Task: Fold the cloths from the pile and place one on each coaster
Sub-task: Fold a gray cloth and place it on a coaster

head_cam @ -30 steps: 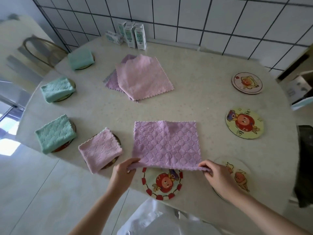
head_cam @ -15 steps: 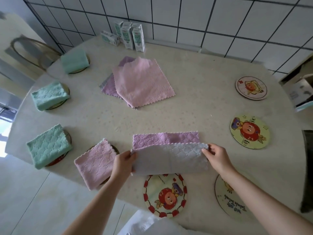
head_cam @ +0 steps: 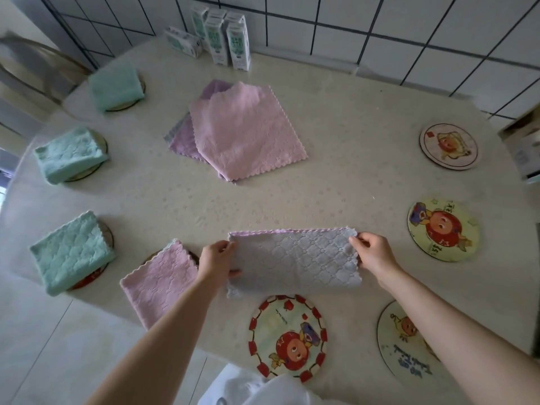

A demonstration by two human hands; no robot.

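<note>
Cartons (head_cam: pixel 230 39) against a tiled wall (head_cam: pixel 380 24)
Three stand upright at top centre of the worktop (head_cam: pixel 336 182), a lying carton (head_cam: pixel 184 45) just left; chair back (head_cam: pixel 35 62) upper left, pale floor (head_cam: pixel 43 346) lower left.

No text reads clearly. The far cartons (head_cam: pixel 230 39) carry green print, too blurred to make out. The near-right coaster (head_cam: pixel 409 355) bears blue handwriting, the right coaster (head_cam: pixel 442 229) dark characters, and the far-right coaster (head_cam: pixel 448 146) a red stamp, all illegible.

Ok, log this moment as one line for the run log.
step: cloth folded in half | left hand: grips left end | right hand: grips right end | bare coasters: four | covered: four
</note>
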